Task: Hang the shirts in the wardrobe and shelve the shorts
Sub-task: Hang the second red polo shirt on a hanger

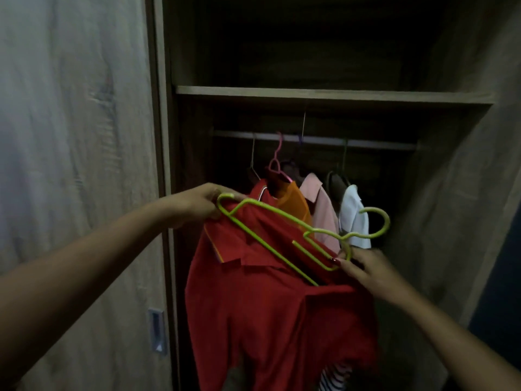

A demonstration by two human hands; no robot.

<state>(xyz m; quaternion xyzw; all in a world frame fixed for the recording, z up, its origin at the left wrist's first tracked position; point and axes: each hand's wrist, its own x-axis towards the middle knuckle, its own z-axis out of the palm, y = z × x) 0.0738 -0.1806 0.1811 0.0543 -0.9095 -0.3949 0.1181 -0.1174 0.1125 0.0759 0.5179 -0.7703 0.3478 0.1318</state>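
Open wardrobe, dim inside. Upper shelf at 12 o'clock, compartment above it too dark to tell contents. Below the shelf a rail carries hung garments: orange shirt on a pink hanger, pink shirt just right of it, white shirt further right at 2 o'clock, a dark garment behind them unclear.

Red shirt is in front of the wardrobe opening, centre to 6 o'clock, not on the rail, draped from both hands. Green hanger lies tilted across its collar area, hook end pointing to 3 o'clock, its lower bar partly tucked into the shirt.

Left hand at 9 o'clock of the shirt, grip closed, pinching the hanger's left end together with red fabric. Right hand at 4 o'clock, fingertips pinched on the hanger near the base of the hook, touching the shirt.

Striped fabric shows under the red shirt at 5 o'clock. Closed wardrobe door at 9 o'clock with a recessed handle low down.
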